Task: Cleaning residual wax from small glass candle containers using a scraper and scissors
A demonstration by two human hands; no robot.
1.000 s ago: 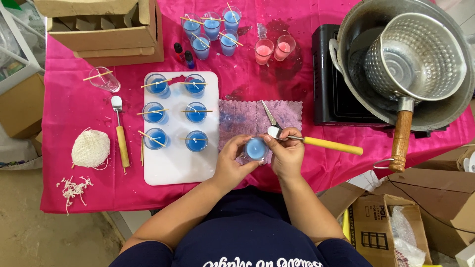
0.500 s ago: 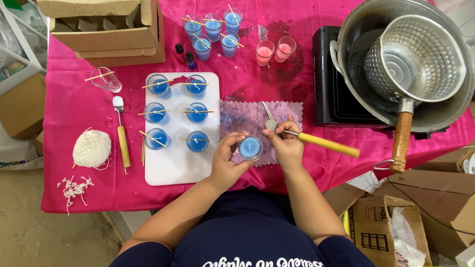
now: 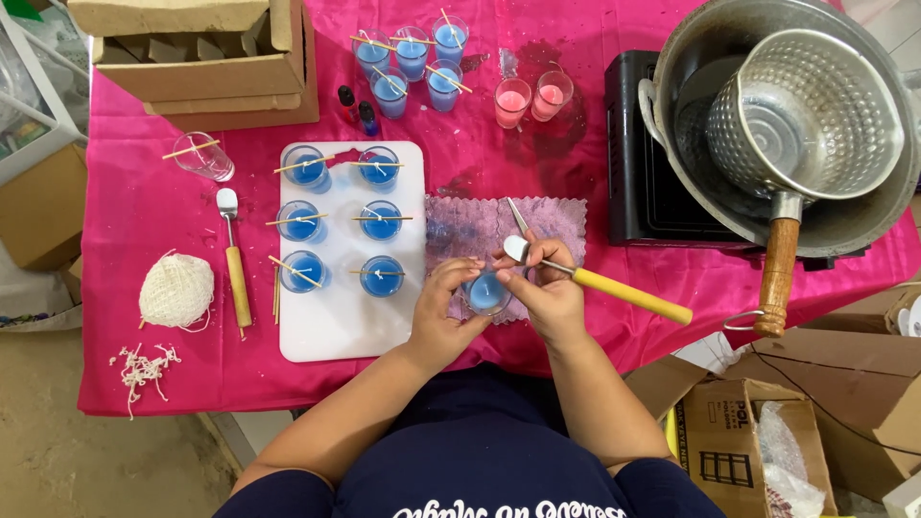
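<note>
My left hand (image 3: 444, 309) cups a small glass of blue wax (image 3: 484, 291) over a purple cloth (image 3: 470, 226). My right hand (image 3: 547, 293) grips a yellow-handled spoon (image 3: 614, 286) with its bowl near the glass rim. To the left, a white board (image 3: 331, 326) carries several glasses of blue wax (image 3: 382, 221), each with a wooden stick across the top.
More blue glasses (image 3: 411, 56) and two pink ones (image 3: 530, 96) stand at the back. A black stove (image 3: 638, 173) holds a big metal pot (image 3: 691, 58) with a wooden-handled pan (image 3: 806, 115) inside. A second spoon (image 3: 233, 259), ball of string (image 3: 176, 291), empty glass (image 3: 201, 155) and cardboard box (image 3: 206, 67) lie left.
Both hands and the blue glass have shifted slightly up and closer over the purple cloth; the spoon handle tilted a little. The rest is unchanged.
</note>
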